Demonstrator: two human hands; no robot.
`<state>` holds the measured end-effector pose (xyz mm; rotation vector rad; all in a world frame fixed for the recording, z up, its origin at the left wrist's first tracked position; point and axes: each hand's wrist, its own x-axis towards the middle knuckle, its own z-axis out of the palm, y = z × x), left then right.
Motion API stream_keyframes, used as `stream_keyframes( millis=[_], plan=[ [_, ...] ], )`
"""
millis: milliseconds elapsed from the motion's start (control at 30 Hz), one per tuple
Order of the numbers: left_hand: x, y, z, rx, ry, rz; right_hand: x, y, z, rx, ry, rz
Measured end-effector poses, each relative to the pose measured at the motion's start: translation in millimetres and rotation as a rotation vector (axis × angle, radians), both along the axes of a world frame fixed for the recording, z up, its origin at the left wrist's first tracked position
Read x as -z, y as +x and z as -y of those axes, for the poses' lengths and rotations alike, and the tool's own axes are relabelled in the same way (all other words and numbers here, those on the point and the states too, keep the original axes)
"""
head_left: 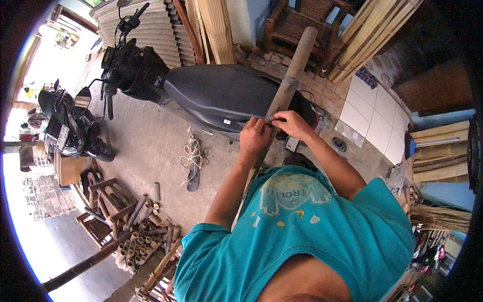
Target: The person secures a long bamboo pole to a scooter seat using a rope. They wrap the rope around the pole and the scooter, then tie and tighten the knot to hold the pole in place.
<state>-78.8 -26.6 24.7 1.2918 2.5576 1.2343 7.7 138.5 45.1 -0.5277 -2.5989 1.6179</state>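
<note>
A long grey-brown pole (301, 50), which looks like bamboo, slants across the rear of a black motorbike seat (221, 93). A dark band wraps round it partway along. My left hand (255, 137) lies against the pole's left side, its fingers curled in at the seat's edge. From the right, my right hand (292, 124) meets it with fingertips pinched together on the pole. Something small and dark shows between the two hands, too small to name. Below them the pole runs down toward my teal shirt (297, 201), where it is partly hidden.
On the floor to the left lie a bundle of white cord (192, 156) and a sandal (193, 178). Cut bamboo pieces (136, 249) are piled at lower left. Another motorbike (68, 128) stands far left. Bamboo strips (375, 38) lean at the back right, near a wooden chair (282, 32).
</note>
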Motion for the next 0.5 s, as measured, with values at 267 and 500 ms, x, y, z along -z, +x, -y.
stream_keyframes(
  millis=[267,500],
  plan=[
    [24.9,-22.5,-12.7,-0.045,0.233,1.137,4.1,18.4,2.9,0.083,0.409,0.072],
    [-6.9,-31.2,-15.1,-0.020,0.154,1.629,5.6,22.9,-7.8,0.073,0.281,-0.048]
  ],
)
